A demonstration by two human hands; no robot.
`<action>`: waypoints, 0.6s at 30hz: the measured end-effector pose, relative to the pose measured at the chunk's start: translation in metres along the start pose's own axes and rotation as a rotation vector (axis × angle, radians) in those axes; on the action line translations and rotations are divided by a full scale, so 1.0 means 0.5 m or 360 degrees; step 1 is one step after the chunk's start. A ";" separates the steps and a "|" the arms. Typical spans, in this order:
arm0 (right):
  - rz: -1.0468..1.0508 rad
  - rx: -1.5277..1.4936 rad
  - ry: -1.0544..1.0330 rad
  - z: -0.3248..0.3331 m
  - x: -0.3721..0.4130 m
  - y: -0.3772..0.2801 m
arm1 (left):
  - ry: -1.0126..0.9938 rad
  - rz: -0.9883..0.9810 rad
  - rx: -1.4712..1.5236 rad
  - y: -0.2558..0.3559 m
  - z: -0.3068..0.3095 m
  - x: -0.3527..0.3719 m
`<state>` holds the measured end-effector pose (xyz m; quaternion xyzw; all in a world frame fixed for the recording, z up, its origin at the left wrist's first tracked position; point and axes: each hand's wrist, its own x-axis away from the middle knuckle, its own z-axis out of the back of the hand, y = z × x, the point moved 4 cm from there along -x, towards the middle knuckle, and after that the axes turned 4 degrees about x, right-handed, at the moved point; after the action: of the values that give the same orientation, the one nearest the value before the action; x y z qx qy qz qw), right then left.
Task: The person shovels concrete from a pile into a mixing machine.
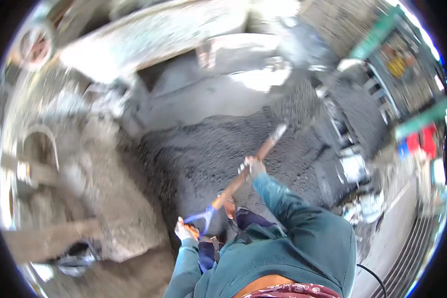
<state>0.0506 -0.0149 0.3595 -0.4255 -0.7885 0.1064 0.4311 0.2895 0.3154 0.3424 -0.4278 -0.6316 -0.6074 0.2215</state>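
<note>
A shovel with a wooden shaft slants across the middle of the view. Its blue forked handle ends in an orange grip, and my left hand is closed around that grip. Farther up, my right hand wraps round the wooden shaft. The far, pale end of the tool reaches over the dark grey sandy material, where the blade's shape is blurred. My feet stand at the near edge of this material, close below the shaft.
To the left rises a rough, crusted block, with a wooden plank beside it. A long pale trough-like slab crosses the back. On the right are a dark metal frame, a white container and a red object.
</note>
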 end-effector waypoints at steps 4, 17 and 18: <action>0.0493 -0.0307 -0.0241 -0.188 0.005 -0.448 | -0.0822 -0.0777 0.0003 0.277 -0.488 0.186; 0.1134 -0.0237 0.0417 0.137 0.204 -0.895 | -0.2731 -0.3055 -0.1928 0.066 -0.856 0.648; 0.1144 -0.0154 0.0563 0.176 0.198 -0.848 | -0.2660 -0.2979 -0.2070 0.031 -0.804 0.611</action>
<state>-0.2890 -0.1826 0.5915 -0.7057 -0.5072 0.1383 0.4750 0.0420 0.0120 0.6614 -0.1094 -0.2321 -0.2774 -0.9258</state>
